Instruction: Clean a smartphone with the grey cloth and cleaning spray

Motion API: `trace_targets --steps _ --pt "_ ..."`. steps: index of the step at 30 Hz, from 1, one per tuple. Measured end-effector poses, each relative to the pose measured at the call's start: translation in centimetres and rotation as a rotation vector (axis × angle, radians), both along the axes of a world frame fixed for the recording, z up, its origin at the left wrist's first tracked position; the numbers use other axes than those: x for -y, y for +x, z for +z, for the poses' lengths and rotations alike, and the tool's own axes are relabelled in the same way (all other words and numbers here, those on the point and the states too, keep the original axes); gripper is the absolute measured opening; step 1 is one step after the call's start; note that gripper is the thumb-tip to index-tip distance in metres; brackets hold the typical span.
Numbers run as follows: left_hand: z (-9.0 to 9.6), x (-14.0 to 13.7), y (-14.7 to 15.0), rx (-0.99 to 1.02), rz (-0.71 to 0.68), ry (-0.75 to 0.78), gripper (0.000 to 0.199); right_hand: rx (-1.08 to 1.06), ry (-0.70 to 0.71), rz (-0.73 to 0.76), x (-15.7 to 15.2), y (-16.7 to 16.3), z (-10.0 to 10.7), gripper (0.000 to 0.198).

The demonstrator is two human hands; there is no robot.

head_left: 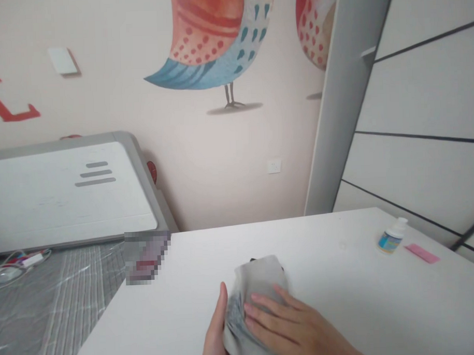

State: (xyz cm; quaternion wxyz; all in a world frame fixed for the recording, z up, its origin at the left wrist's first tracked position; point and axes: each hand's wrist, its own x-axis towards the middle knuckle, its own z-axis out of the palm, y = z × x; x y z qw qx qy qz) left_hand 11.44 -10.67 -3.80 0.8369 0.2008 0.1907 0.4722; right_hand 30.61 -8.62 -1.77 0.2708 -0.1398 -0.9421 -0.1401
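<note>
A grey cloth (259, 277), creased and bunched along its left side, is between my two hands above the white table. Small dark edges peek out at its top and right; what they belong to is hidden. My left hand (216, 331) holds the cloth from the left, its thumb pointing up along the side and its other fingers out of sight. On top of the cloth lies my right hand (290, 320), flat, with the fingers stretched out and slightly apart.
The white table (179, 293) carries a small white bottle (391, 237) with a blue label and a pink strip (421, 253) at the right. A bed with a white headboard (66, 196) stands left. A white wardrobe (421, 104) rises at the right.
</note>
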Motion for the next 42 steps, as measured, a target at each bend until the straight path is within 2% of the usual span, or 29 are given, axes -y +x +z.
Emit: trace_targets --steps 2,4,8,11,14,15,18,21,24,26,29,32,34,38,40,42 --pt "0.1 0.1 -0.7 -0.026 0.046 -0.032 0.066 0.013 0.016 0.085 0.5 -0.4 0.1 0.031" --pt "0.4 0.3 -1.2 -0.053 0.1 -0.059 0.059 0.013 -0.034 0.107 0.7 -0.3 0.3 0.03" --pt "1.4 0.9 -0.7 -0.053 0.156 -0.053 0.052 -0.059 -0.194 -0.083 0.3 1.1 1.0 0.057" --pt "2.3 1.3 0.3 -0.015 0.067 -0.049 0.062 -0.099 -0.254 -0.22 0.2 1.5 1.3 0.068" --pt "2.7 1.4 0.7 0.044 -0.027 -0.078 0.066 -0.061 -0.243 -0.153 0.7 0.9 1.2 0.081" --pt "2.8 1.4 0.6 0.059 -0.03 -0.085 0.065 -0.043 -0.213 -0.099 0.9 0.4 1.0 0.074" --pt "2.8 1.5 0.1 0.119 -0.034 -0.103 0.054 -0.026 -0.067 0.054 1.6 -1.0 0.4 0.038" --pt "3.3 1.9 -0.4 0.183 -0.137 -0.139 0.058 -0.002 0.009 0.138 2.1 -1.9 0.4 0.033" --pt "3.6 2.1 -0.5 0.188 -0.161 -0.131 0.062 0.008 -0.052 0.101 2.3 -1.8 0.9 0.033" --pt "3.5 2.1 -0.2 0.226 -0.116 -0.108 0.059 -0.012 -0.137 0.029 2.2 -1.2 1.2 0.048" --pt "3.5 2.0 0.3 0.269 -0.035 -0.077 0.055 -0.061 -0.234 -0.127 1.6 -0.3 1.0 0.086" --pt "4.0 2.1 0.6 0.209 -0.05 -0.087 0.066 -0.096 -0.252 -0.274 1.0 0.4 0.3 0.091" --pt "4.4 2.1 0.5 0.183 -0.048 -0.084 0.076 -0.102 -0.253 -0.307 1.0 0.4 -0.2 0.09" --pt "4.2 1.7 -0.6 0.191 0.068 -0.12 0.07 -0.08 -0.231 -0.203 1.8 -0.2 -0.6 0.097" --pt "3.7 1.3 -1.3 0.178 0.047 -0.157 0.063 -0.042 -0.185 -0.086 2.4 -0.8 -0.6 0.082" --pt "2.9 1.1 -1.8 0.064 0.005 -0.137 0.064 -0.001 -0.113 0.011 2.8 -1.4 -0.4 0.052"
